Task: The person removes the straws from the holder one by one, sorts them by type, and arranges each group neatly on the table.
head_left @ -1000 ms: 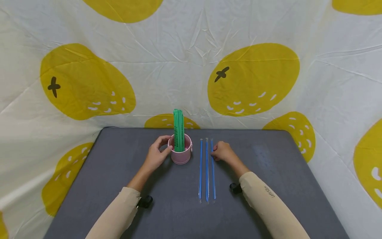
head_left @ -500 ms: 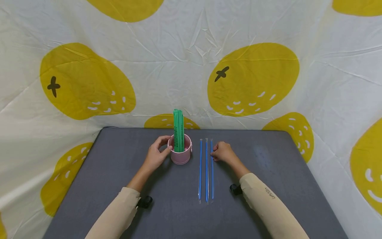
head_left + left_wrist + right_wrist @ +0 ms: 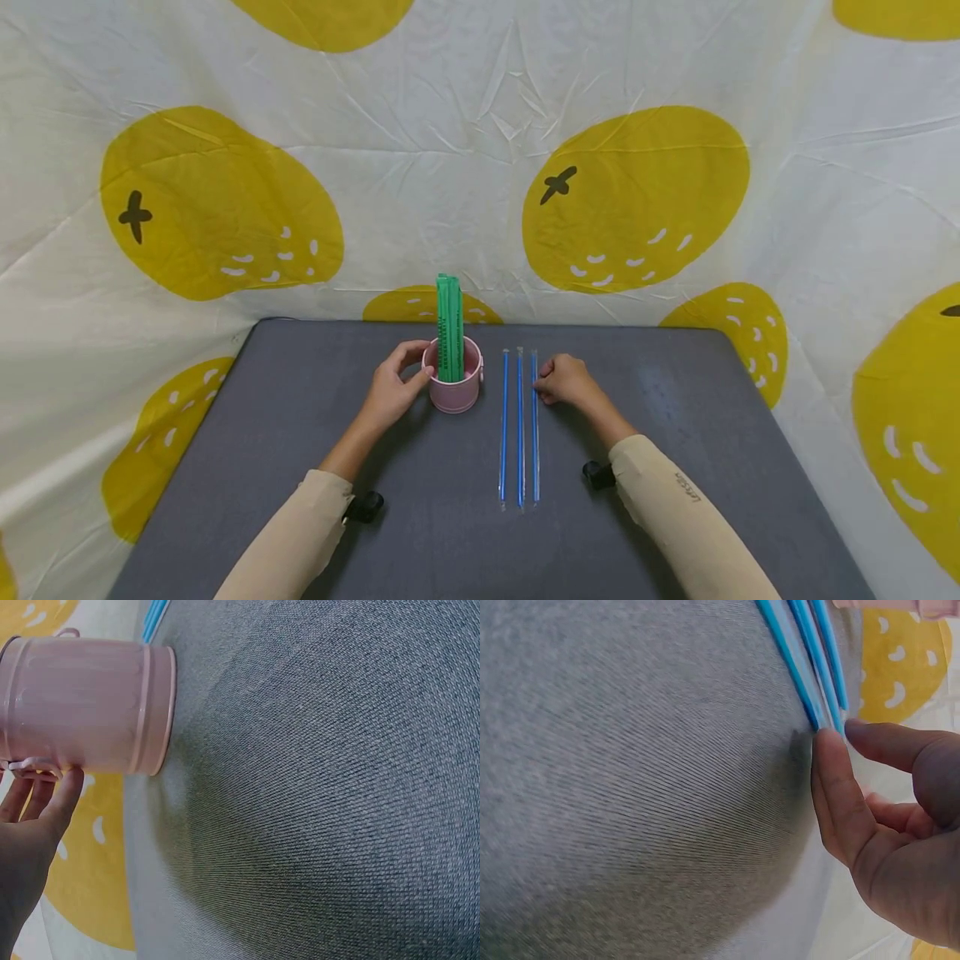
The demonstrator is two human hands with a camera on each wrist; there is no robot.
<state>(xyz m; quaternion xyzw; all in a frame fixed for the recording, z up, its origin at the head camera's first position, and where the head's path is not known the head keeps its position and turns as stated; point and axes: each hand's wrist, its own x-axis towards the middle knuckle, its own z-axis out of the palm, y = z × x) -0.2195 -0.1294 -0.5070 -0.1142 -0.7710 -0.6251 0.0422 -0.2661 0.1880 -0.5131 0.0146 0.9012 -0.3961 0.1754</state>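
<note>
A small pink bucket [image 3: 454, 400] stands upright on the table, with long green wrapped packets [image 3: 450, 329] with dark print rising out of it. My left hand [image 3: 392, 387] holds its left side, thumb at the near rim and fingers behind; in the left wrist view fingertips meet the bucket [image 3: 82, 705] by its handle lug. To its right, three blue straws in clear wrappers lie side by side, pointing away from me. My right hand [image 3: 564, 381] pinches the rightmost straw [image 3: 536, 442] near its far end. The middle straw [image 3: 521, 433] and left straw [image 3: 503, 433] lie untouched.
The dark grey table [image 3: 435, 533] ends at a back edge just beyond the bucket and straws. Behind it hangs a white cloth [image 3: 427, 200] printed with yellow fruit. Dark wrist cameras [image 3: 365, 507] sit at both beige sleeves.
The rightmost straw was slanted, swung left at its near end, then shifted slightly right with my right hand and now lies nearly parallel to the others. My left hand and the bucket stayed put.
</note>
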